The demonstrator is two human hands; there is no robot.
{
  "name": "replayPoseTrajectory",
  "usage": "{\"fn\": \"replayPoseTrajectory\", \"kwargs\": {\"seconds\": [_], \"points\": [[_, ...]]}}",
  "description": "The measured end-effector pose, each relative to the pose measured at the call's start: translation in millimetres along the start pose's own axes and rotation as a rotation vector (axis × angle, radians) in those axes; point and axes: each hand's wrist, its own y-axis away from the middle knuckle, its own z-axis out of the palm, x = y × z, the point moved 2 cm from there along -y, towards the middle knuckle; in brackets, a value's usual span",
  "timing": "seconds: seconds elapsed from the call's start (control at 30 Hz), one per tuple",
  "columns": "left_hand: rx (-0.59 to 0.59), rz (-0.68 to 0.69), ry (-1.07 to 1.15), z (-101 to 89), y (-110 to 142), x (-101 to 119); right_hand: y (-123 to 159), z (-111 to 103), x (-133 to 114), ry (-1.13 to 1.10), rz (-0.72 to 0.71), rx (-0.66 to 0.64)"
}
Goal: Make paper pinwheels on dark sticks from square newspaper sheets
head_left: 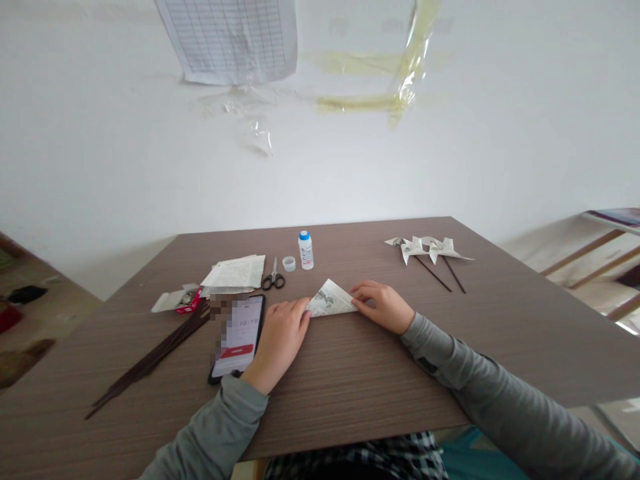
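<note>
A sheet of printed paper, folded into a triangle, lies on the table with its point away from me. My left hand is closed at its left corner, thumb and fingers on the edge. At the right corner, my right hand pinches the paper between thumb and fingers. Close to my left hand lies a phone with a lit screen, partly blurred out. Beyond the paper are black-handled scissors, a small clear cup and a white bottle with a blue cap.
Printed paper sheets are stacked at the left, beside a small red box with its flap up. Thin brown sticks lie in a bundle in front. Two paper pinwheels on sticks rest at the back right. A wall borders the table's far edge.
</note>
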Motion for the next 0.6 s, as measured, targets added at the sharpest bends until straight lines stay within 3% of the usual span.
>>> {"fn": "replayPoseTrajectory", "kwargs": {"seconds": [0.23, 0.6], "points": [[-0.031, 0.034, -0.061, 1.8, -3, 7, 0, 8, 3, 0.053, 0.068, 0.016], [-0.048, 0.049, -0.101, 9.8, -3, 8, 7, 17, -4, 0.248, -0.018, -0.019]]}}
